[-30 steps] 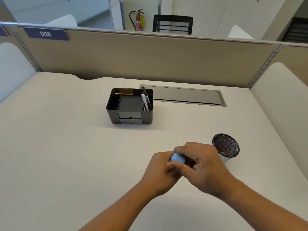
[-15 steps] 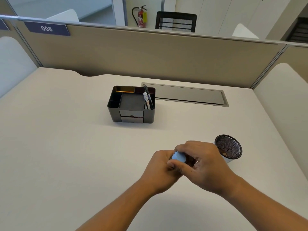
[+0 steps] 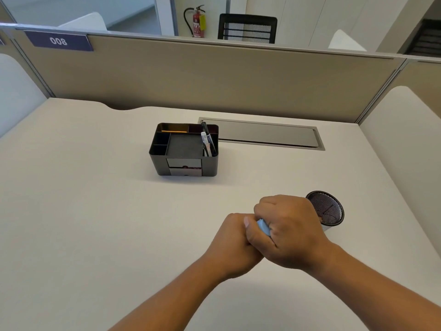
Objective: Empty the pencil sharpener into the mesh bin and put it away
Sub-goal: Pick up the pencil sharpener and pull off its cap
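Observation:
Both hands meet low over the desk around a small light-blue pencil sharpener [image 3: 263, 226]; only a sliver of it shows between the fingers. My right hand [image 3: 290, 231] wraps over its top and right side. My left hand [image 3: 235, 242] closes on it from below and left. Just right of my right hand stands the black mesh bin [image 3: 334, 206], upright, its round mouth facing up, partly hidden behind my knuckles. A black desk organizer [image 3: 185, 150] with compartments and two small front drawers sits further back, centre-left.
Pens [image 3: 207, 142] stand in the organizer's right compartment and an orange pencil [image 3: 173, 131] lies in its back slot. A grey cable hatch [image 3: 262, 134] is set in the desk behind. Beige partitions [image 3: 214, 75] wall the desk at back and sides.
My right hand has rolled over the sharpener, covering more of it, and both hands stay clasped in the same spot. The camera view has shifted slightly.

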{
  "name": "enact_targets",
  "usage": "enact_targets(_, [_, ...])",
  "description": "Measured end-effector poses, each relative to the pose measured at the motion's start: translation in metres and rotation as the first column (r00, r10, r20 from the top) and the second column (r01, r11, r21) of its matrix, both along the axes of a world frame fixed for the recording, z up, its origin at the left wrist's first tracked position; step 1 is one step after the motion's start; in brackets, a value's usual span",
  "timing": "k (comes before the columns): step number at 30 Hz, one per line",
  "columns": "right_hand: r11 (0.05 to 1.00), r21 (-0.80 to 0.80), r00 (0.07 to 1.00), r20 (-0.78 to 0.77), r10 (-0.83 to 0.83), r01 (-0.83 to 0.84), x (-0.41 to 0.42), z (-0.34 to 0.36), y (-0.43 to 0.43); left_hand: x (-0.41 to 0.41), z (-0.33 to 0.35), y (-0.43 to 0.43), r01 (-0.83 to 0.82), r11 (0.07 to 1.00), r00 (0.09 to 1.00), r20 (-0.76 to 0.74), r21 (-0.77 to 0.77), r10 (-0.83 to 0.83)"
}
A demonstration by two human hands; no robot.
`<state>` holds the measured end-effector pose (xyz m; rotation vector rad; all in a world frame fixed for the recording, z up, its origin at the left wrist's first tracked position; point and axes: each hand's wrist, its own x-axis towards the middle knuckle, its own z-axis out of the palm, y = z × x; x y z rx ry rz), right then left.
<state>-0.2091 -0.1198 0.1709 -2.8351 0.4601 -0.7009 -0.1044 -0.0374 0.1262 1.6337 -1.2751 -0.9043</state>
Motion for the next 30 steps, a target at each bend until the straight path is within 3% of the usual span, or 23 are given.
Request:
enact_targets(4, [0.990, -0.038, 0.989, -0.074, 0.131, -0.134, -0.001, 0.004, -0.007, -0.002, -0.005, 0.000, 0.070, 0.997, 0.998, 0.005, 0.017, -0.070])
enact_targets(8, [0.998, 0.038, 0.986, -0.156, 0.058, -0.053, -0.001, 0.001, -0.011, -0.001, -0.006, -0.003, -0.009, 1.000, 1.000, -0.016, 0.021, 0.009])
enact_targets(13, [0.950, 0.313, 1.000, -0.002, -0.014, 0.013, -0.003, -0.008, -0.013, 0.004, -0.008, -0.006, -0.049, 0.998, 0.999, -0.019, -0.030, 0.048])
enact_targets(18, [0.969, 0.247, 0.999, 0.037, -0.020, 0.010, -0.005, -0.014, -0.011, 0.007, -0.013, -0.009, -0.073, 0.997, 0.994, 0.086, -0.009, 0.073])
enact_targets(20, [0.949, 0.314, 0.999, 0.044, -0.031, 0.016, -0.007, -0.013, -0.016, 0.010, -0.017, -0.010, -0.114, 0.993, 0.991, 0.069, 0.006, 0.113])
enact_targets(25, [0.821, 0.570, 0.981, 0.151, -0.119, 0.012, -0.019, -0.013, -0.033, 0.020, -0.024, -0.013, -0.223, 0.975, 0.967, 0.125, -0.003, 0.222])
enact_targets(28, [0.602, 0.794, 0.947, 0.124, -0.297, 0.085, -0.029, -0.040, -0.040, 0.022, -0.026, -0.015, -0.248, 0.968, 0.960, 0.129, -0.019, 0.249])
enact_targets(30, [0.451, 0.876, 0.922, 0.020, -0.386, 0.169, -0.037, -0.074, -0.044, 0.022, -0.028, -0.017, -0.265, 0.964, 0.956, 0.123, -0.028, 0.266])
